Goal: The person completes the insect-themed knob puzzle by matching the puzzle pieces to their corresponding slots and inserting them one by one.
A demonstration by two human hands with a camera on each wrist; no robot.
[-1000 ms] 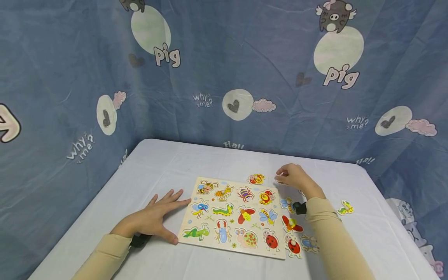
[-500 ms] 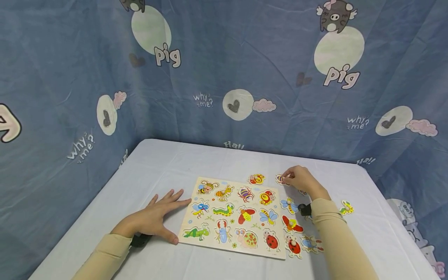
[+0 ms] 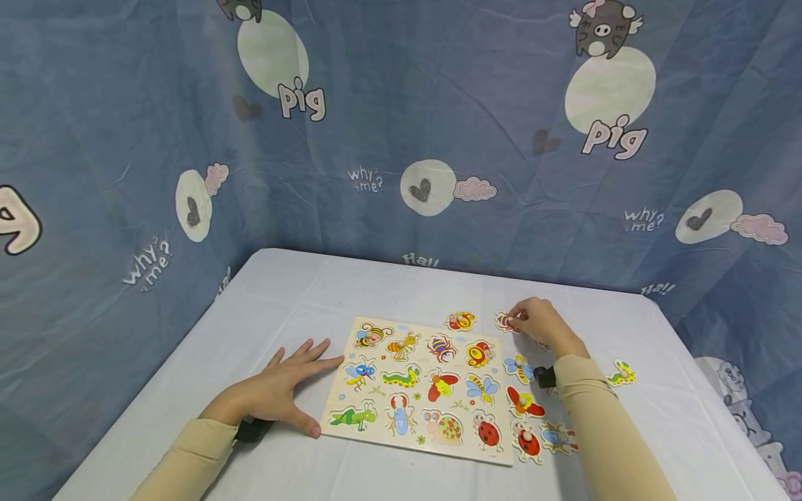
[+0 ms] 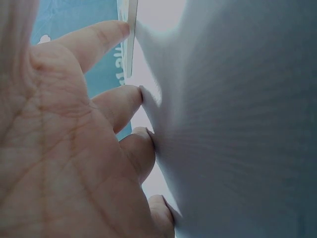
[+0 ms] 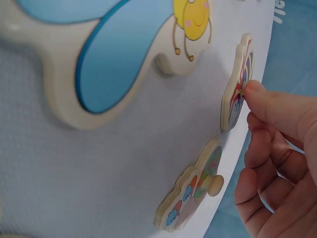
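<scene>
Spider piece (image 3: 504, 321) of the puzzle lies on the white cloth (image 3: 351, 292), just beyond the board's far right corner, at the tips of the right hand (image 3: 546, 327). A second ago that hand covered most of it; now the hand sits a little further right, and the striped body shows beside the fingertips. Against half a second ago, its place matches (the whole view has slid slightly). Left hand (image 3: 278, 386) and board (image 3: 374, 384) stay where they were.

Right thumb and a fingertip pinch close together at the spider's middle; in the right wrist view the thumb tip touches its face, while the other fingers curl inward. I cannot tell whether the piece is raised off the cloth. Left fingers are spread wide: the index tip touches the board's left edge, the thumb tip meets its near left corner, and the other fingertips rest on the cloth.

A snail piece (image 5: 185, 196) with a round wooden knob lies near the spider, and a blue-winged piece (image 5: 111, 64) fills the wrist view's upper left.

Printed on the blue curtain (image 3: 313, 209) are "pig", "why me?" and "Ha!!" (each more than once).
</scene>
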